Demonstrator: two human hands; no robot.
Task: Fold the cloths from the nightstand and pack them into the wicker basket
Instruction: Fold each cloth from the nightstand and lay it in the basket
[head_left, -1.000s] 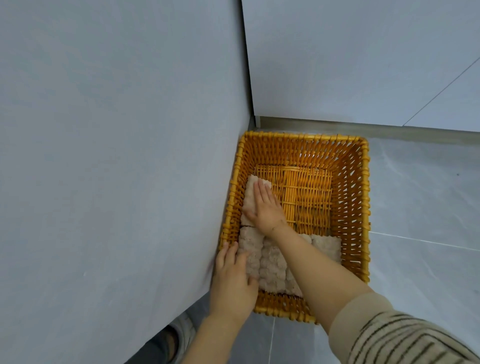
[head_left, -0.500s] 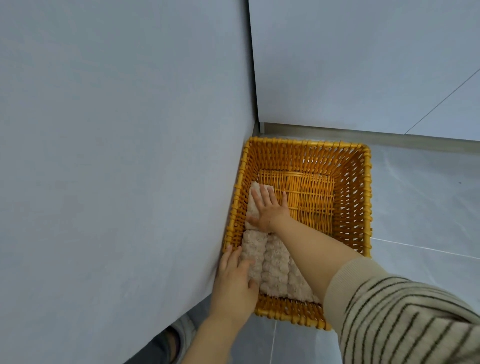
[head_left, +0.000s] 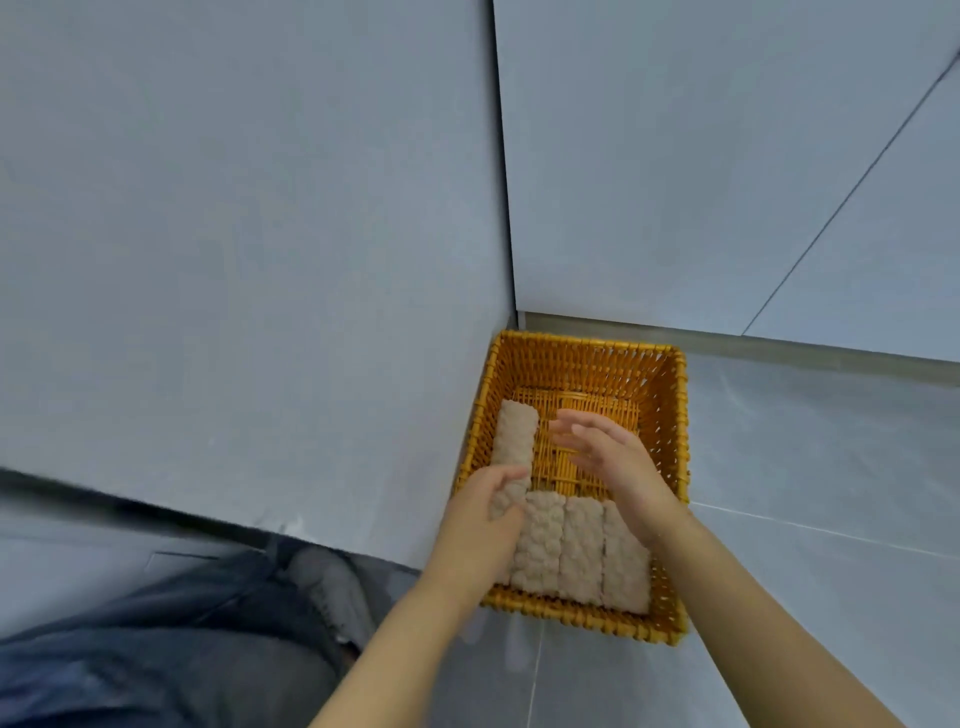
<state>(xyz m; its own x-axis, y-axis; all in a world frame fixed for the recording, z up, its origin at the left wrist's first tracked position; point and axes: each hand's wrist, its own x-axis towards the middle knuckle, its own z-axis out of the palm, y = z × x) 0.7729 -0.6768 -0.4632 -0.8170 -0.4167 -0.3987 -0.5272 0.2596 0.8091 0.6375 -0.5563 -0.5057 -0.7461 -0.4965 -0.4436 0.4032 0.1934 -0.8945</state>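
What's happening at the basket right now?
A person is packing folded beige cloths into the wicker basket on the floor. Several folded cloths lie side by side along the near end, and one more cloth lies along the left wall. The left hand rests on the cloths at the near left corner. The right hand hovers open above the basket, holding nothing.

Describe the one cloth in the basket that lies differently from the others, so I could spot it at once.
Find the orange wicker basket on the grey floor, against the wall corner. Folded beige cloths fill its near end side by side. The odd cloth runs lengthwise along the left wall toward the far end, alone.
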